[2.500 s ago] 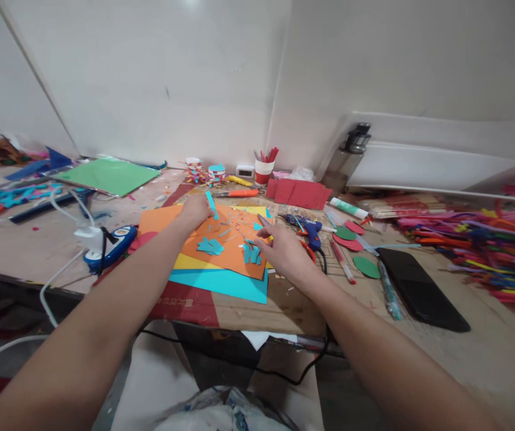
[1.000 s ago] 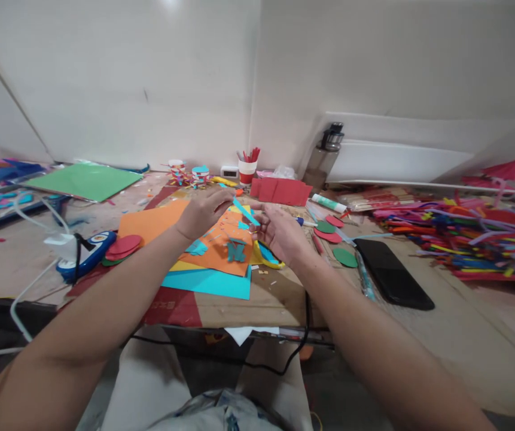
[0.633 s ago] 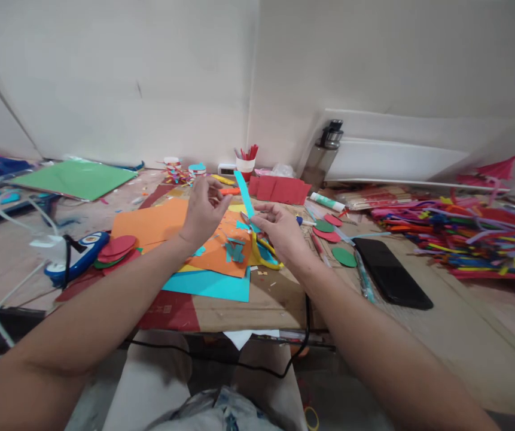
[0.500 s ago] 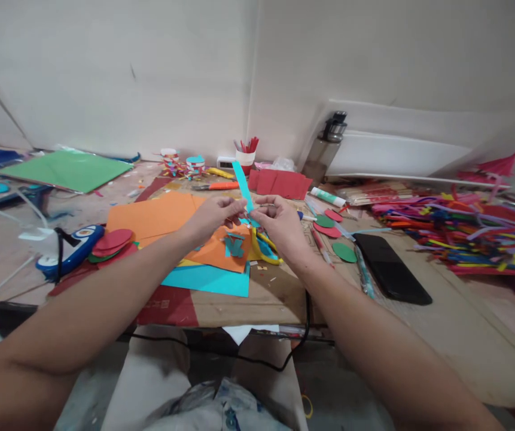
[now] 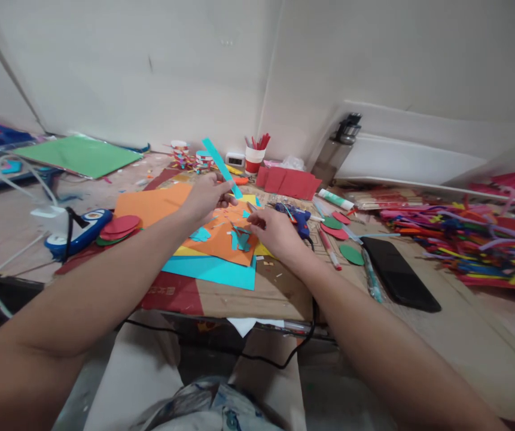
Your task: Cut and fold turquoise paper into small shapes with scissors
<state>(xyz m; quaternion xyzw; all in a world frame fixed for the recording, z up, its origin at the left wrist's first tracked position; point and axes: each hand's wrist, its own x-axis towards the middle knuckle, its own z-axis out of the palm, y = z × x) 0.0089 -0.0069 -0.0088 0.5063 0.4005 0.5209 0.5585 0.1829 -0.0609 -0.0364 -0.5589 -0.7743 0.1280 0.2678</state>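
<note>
My left hand (image 5: 207, 194) is closed on a narrow turquoise paper strip (image 5: 220, 161), which rises up and leftward from the fingers. My right hand (image 5: 271, 232) is lower and to the right, fingers curled above the edge of an orange sheet (image 5: 221, 246). A small tip shows at its fingertips, but what it holds is hidden. Turquoise scraps (image 5: 200, 234) and small cut bits lie on the orange sheet between the hands. Under that sheet a larger turquoise sheet (image 5: 221, 274) and some yellow paper stick out.
A blue glue gun (image 5: 301, 222), red and green paper circles (image 5: 350, 254), and a black phone (image 5: 401, 274) lie to the right, before piled pipe cleaners (image 5: 477, 233). Red cards (image 5: 289, 182) and a pen cup (image 5: 254, 160) stand behind. A green sheet (image 5: 75, 155) is left.
My hands have moved apart. The turquoise strip has gone left with my left hand, and my right hand has let go of it. The yellow-handled scissors no longer show clearly.
</note>
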